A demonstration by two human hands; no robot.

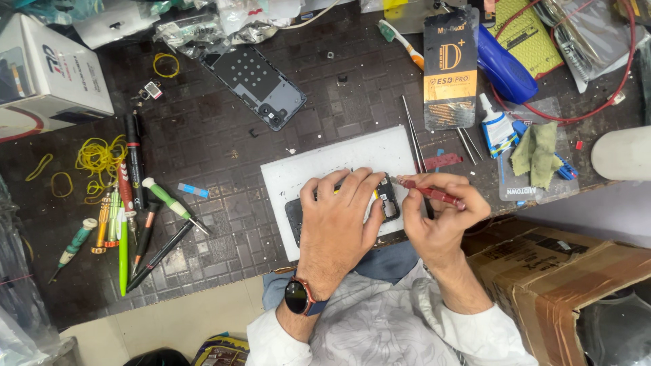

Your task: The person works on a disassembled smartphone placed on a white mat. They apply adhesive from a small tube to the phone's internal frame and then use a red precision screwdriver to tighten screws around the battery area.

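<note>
Right grip (441, 217) pinches red screwdriver (434, 194); left grip (337, 217) presses open black phone (388, 202).

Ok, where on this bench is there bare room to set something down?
The widest bare stretch of the dark bench lies between the phone back cover, the row of screwdrivers and the white mat. The mat's top strip is also free. The back edge and right side, around the tweezers and glue tube, are crowded.
</note>
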